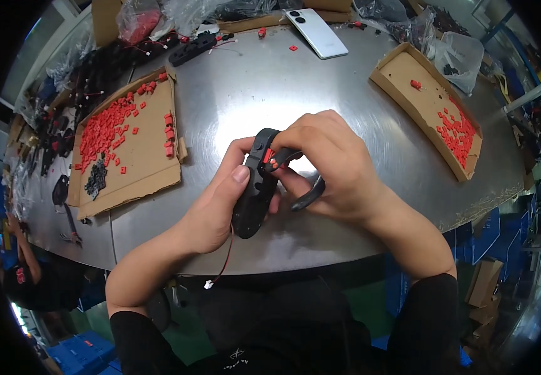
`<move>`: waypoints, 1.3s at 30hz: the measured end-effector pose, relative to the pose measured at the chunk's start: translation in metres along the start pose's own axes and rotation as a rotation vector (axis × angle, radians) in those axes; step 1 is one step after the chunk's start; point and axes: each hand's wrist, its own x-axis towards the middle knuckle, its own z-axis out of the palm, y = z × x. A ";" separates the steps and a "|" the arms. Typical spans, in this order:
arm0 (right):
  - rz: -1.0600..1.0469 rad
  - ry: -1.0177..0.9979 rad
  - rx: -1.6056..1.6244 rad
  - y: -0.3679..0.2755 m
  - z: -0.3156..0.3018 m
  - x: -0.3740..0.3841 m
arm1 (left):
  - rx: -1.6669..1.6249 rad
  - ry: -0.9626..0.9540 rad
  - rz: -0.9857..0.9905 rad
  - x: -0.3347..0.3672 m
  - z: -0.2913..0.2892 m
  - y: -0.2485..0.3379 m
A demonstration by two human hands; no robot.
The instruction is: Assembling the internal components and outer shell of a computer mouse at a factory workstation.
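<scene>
My left hand (205, 209) is wrapped round a long black plastic housing (251, 211) with rounded ends, tilted above the table's near part. A thin red and black wire (227, 253) hangs from it to a small white connector (208, 284). At the housing's upper right side sits a small red piece (268, 155). My right hand (339, 165) is closed round a tool with curved black handles (308, 196), which looks like small pliers. Its front end meets the housing beside the red piece; my fingers partly hide the contact.
On the metal table (220, 94), a cardboard tray (151, 181) of red parts and dark bits lies left. Another cardboard tray (402, 78) with red parts lies right. A white phone (320, 37), a black housing (192, 50) and plastic bags (189, 12) are at the back.
</scene>
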 end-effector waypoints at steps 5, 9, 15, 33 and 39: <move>-0.015 -0.070 -0.028 0.003 -0.001 -0.002 | -0.100 -0.007 -0.145 0.000 -0.003 0.007; 0.171 -0.052 0.156 -0.002 -0.008 0.000 | -0.603 -0.275 -0.276 0.012 -0.031 -0.012; 0.274 0.082 0.341 0.002 -0.005 -0.005 | -0.720 -0.324 -0.192 0.009 -0.041 -0.009; -0.097 -0.153 0.469 0.002 0.008 -0.002 | -0.534 -0.394 -0.348 0.004 -0.065 0.016; -0.115 -0.176 0.414 -0.002 0.009 -0.006 | -0.288 -0.325 -0.331 -0.001 -0.060 0.026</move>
